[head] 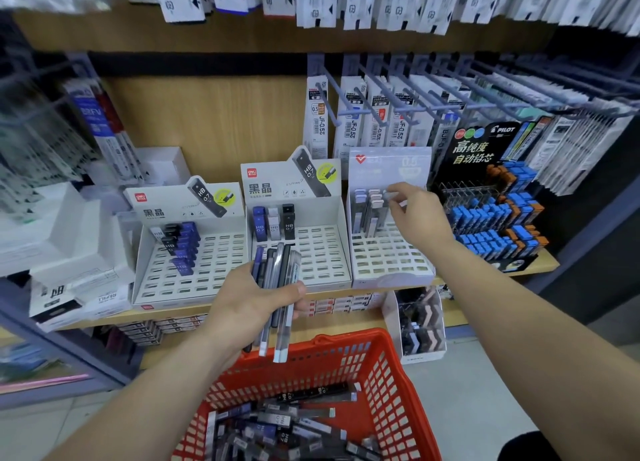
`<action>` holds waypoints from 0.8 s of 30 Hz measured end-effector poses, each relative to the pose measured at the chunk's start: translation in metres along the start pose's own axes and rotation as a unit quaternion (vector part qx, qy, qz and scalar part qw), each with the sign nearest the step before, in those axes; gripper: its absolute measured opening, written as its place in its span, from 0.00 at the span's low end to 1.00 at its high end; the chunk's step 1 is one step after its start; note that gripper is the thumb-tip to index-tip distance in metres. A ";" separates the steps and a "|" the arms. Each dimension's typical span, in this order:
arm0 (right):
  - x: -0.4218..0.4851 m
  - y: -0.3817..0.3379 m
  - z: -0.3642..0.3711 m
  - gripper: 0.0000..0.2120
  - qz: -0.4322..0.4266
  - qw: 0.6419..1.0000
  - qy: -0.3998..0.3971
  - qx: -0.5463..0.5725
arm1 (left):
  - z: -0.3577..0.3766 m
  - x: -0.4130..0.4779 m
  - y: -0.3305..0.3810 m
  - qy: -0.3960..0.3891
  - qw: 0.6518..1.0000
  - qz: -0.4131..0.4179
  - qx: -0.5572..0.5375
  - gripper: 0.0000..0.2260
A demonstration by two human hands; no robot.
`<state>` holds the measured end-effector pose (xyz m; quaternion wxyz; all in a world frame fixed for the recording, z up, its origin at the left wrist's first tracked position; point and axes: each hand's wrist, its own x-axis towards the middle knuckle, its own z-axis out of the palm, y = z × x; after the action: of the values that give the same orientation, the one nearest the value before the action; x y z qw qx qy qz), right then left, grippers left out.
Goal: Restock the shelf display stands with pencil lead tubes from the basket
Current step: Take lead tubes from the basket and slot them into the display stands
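My left hand (249, 303) grips a bundle of pencil lead tubes (277, 287) above the red basket (388, 384), which holds several more loose tubes (277, 426). My right hand (414, 214) pinches the top of a pale tube (391, 194) standing in the back row of the right white display stand (391, 256). The middle stand (311, 256) holds three upright tubes at its back. The left stand (194, 270) has a column of blue and black tubes.
A black Pilot lead display (495, 214) with blue and orange tubes stands to the right. Refill packs hang on hooks (381, 110) above. White boxes (79, 263) sit at the left of the shelf. A small box of tubes (419, 325) stands below the shelf.
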<state>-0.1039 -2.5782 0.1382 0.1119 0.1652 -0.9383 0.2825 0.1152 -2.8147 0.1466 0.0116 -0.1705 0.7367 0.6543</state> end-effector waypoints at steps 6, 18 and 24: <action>-0.052 -0.057 -0.006 0.06 0.015 0.992 0.010 0.127 | -0.009 -0.004 0.001 0.011 1.000 0.006 0.017 0.15; -0.121 -0.145 -0.011 0.08 0.084 0.874 -0.236 0.416 | -0.009 -0.025 0.009 0.001 0.999 0.043 -0.023 0.07; -0.117 -0.148 -0.004 0.09 0.111 0.853 -0.206 0.467 | -0.022 -0.024 0.008 0.031 0.998 0.035 -0.040 0.10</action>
<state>0.0598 -2.6633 0.1793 -0.2062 0.1474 -0.7099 0.6571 0.1403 -2.8298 0.1636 -0.0409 -0.1652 0.7156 0.6774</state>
